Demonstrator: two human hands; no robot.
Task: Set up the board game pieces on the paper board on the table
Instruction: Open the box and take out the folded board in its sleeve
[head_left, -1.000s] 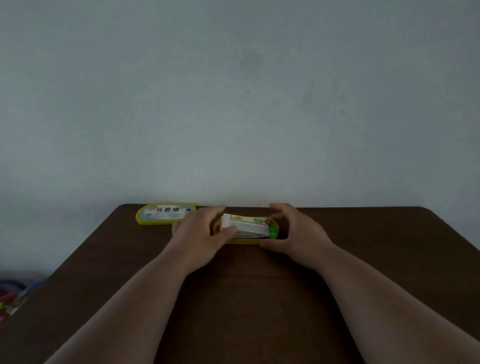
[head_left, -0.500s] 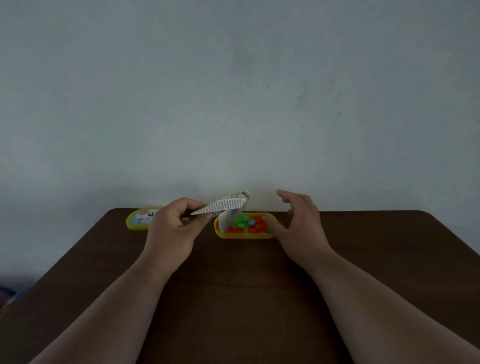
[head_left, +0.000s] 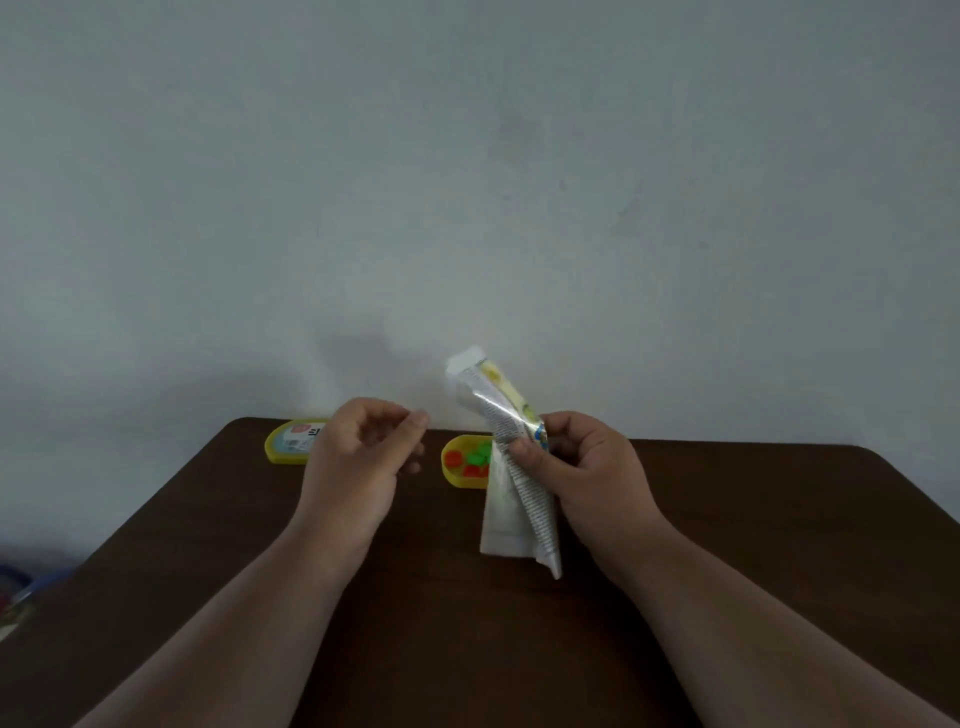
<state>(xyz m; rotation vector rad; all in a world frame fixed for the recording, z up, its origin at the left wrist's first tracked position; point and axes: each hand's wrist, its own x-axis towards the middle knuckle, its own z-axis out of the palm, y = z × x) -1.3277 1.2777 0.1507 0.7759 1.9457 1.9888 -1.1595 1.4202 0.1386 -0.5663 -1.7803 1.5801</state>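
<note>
Table (head_left: 727, 545): stood against the wall, its far edge just before it
Lid (head_left: 291, 441): lay on the table at the far left corner, left of the left hand
Tray (head_left: 457, 475): sat on the table near the far edge, between the two hands — round game pieces (head_left: 470, 460) lay inside it
Folded paper board (head_left: 514, 467): was held above the table by the right hand (head_left: 587, 478), partly before the tray's right side
Left hand (head_left: 358, 462): hovered above the table, left of the tray, holding nothing

Plain pale grey-white wall (head_left: 467, 182) behind; blurred red, blue and green objects (head_left: 15, 592) low at far left edge.
</note>
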